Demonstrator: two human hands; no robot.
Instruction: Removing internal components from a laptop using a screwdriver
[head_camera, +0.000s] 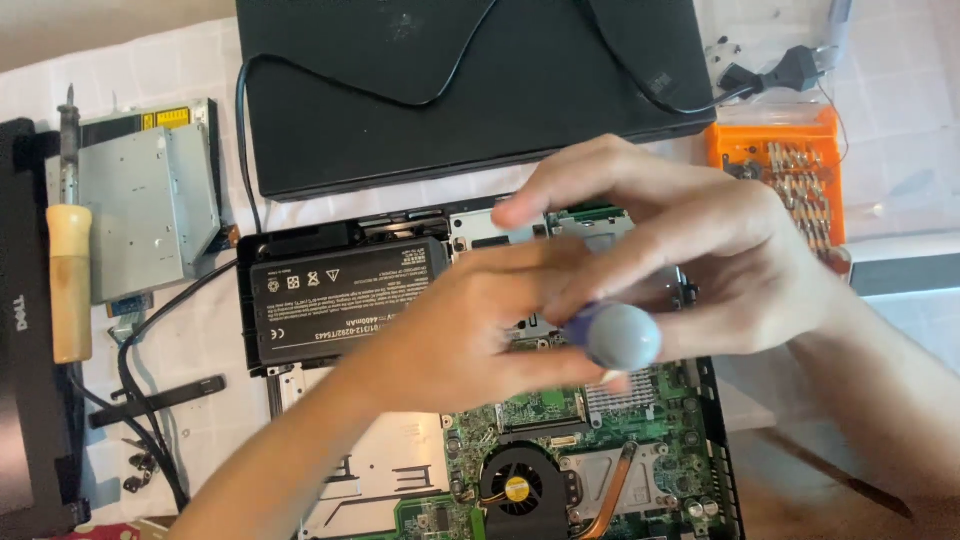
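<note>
An opened laptop base lies in front of me, its green circuit board (660, 470) bare, with a round black fan (517, 488) and a copper heat pipe (612, 490). Over the board's middle both hands meet on a screwdriver with a rounded grey-blue handle end (620, 335). My right hand (690, 240) has its fingers around that handle from above. My left hand (470, 330) comes in from the lower left and grips the tool lower down. Its shaft and tip are hidden. A black battery pack (340, 300) lies just left of the hands.
A closed black laptop (470, 90) with a cable across it lies at the back. At the right is an orange screwdriver-bit case (780, 160). A silver optical drive (150, 210), a wooden-handled tool (70, 280), loose black cables (150, 420) and small screws (140, 470) lie at the left.
</note>
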